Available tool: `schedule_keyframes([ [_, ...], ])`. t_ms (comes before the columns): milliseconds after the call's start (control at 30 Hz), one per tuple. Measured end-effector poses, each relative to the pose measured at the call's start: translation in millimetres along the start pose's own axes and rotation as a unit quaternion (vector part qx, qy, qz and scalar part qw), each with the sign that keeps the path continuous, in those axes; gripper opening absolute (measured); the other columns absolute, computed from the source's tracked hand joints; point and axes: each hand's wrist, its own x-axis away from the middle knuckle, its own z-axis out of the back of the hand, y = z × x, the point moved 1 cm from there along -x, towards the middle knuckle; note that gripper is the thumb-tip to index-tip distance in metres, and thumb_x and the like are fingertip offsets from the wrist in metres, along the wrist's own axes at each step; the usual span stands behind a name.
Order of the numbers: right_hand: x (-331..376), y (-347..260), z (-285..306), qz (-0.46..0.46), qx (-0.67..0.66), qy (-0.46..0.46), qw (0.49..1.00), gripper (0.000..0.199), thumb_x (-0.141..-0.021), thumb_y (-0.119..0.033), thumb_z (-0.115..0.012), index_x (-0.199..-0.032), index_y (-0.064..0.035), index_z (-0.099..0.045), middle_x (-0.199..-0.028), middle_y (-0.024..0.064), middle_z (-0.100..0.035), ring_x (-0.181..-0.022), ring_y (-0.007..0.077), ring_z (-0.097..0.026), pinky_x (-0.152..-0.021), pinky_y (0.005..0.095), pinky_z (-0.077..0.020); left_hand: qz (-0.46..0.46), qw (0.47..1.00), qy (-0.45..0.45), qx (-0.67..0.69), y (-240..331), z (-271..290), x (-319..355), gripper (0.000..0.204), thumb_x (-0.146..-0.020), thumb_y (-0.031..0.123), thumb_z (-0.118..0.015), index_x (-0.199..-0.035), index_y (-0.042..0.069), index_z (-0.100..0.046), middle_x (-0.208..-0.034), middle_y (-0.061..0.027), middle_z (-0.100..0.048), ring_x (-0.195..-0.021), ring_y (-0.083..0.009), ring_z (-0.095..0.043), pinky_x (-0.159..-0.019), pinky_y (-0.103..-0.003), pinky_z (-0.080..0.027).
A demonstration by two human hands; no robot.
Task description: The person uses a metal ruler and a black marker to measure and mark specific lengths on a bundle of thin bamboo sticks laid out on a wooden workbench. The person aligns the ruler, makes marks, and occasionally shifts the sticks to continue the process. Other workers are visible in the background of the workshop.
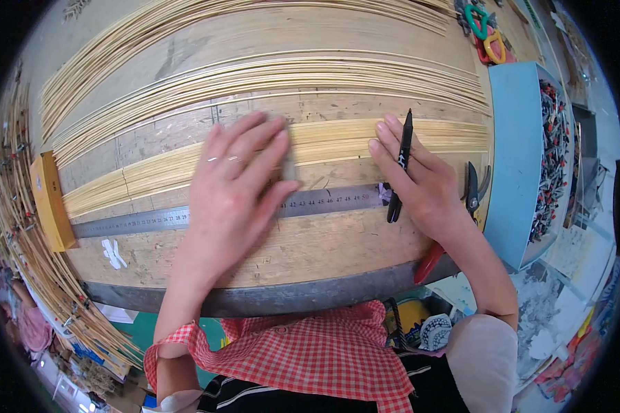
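A flat row of thin pale bamboo strips (331, 141) lies across the wooden worktable. My left hand (231, 182) rests over its middle with fingers stretched out, slightly blurred; a greyish edge shows beside its fingertips, too smeared to name. My right hand (427, 182) has its fingertips on the row's right part and holds a black marker pen (404, 148) against its fingers, tip pointing away from me. A steel ruler (324, 202) runs along the near side of the strips, partly hidden by my left forearm. At their left ends stands a yellow block (48, 199).
More strips (275, 79) lie farther back. Right of my right hand are red-handled pruning shears (472, 196) and a light blue box (510, 165) of small dark and red pieces. Scissors with coloured handles (486, 31) lie far right. White scraps (113, 253) sit near left.
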Motion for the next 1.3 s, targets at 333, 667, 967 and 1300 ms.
schedule_keyframes([
  [333,1.9,-0.6,-2.8,-0.006,0.006,0.016,1.000,0.041,-0.080,-0.006,-0.064,-0.120,0.0041,-0.067,-0.137,0.0217,-0.062,-0.123,0.0363,-0.063,-0.096,0.0403,-0.0577,-0.062,0.994,0.010,0.086,32.3,-33.6,-41.2,0.055,-0.078,0.015,-0.082,-0.128,-0.001,-0.065,-0.137,-0.0147,-0.062,-0.129,-0.0369,-0.056,-0.106,-0.044,-0.048],
  [667,-1.8,-1.5,-1.0,-0.012,-0.029,0.038,0.999,0.040,-0.079,-0.002,-0.067,-0.118,0.0070,-0.068,-0.129,0.0244,-0.065,-0.127,0.0380,-0.062,-0.101,0.0435,-0.0559,-0.030,0.993,0.030,0.110,33.6,-41.1,-36.7,0.055,-0.077,0.009,-0.083,-0.130,0.004,-0.068,-0.140,-0.0136,-0.062,-0.131,-0.0375,-0.055,-0.109,-0.046,-0.047],
  [967,-1.5,-0.1,-0.5,-0.020,-0.045,0.036,0.998,0.040,-0.079,-0.001,-0.066,-0.119,0.0070,-0.067,-0.131,0.0241,-0.065,-0.128,0.0372,-0.061,-0.101,0.0447,-0.0552,-0.019,0.992,0.039,0.122,32.9,-41.9,-37.3,0.054,-0.075,0.011,-0.085,-0.127,0.006,-0.071,-0.137,-0.0125,-0.064,-0.131,-0.0370,-0.056,-0.109,-0.046,-0.047],
  [1300,-0.8,-0.6,28.4,-0.243,-0.462,0.138,0.842,0.057,-0.097,-0.042,-0.066,-0.135,-0.0004,-0.063,-0.103,0.0173,-0.073,-0.090,0.0256,-0.073,-0.079,0.0299,-0.0542,-0.012,0.992,0.041,0.122,32.1,-42.1,-36.2,0.052,-0.075,0.011,-0.085,-0.125,0.006,-0.072,-0.138,-0.0112,-0.065,-0.132,-0.0355,-0.056,-0.110,-0.045,-0.047],
])
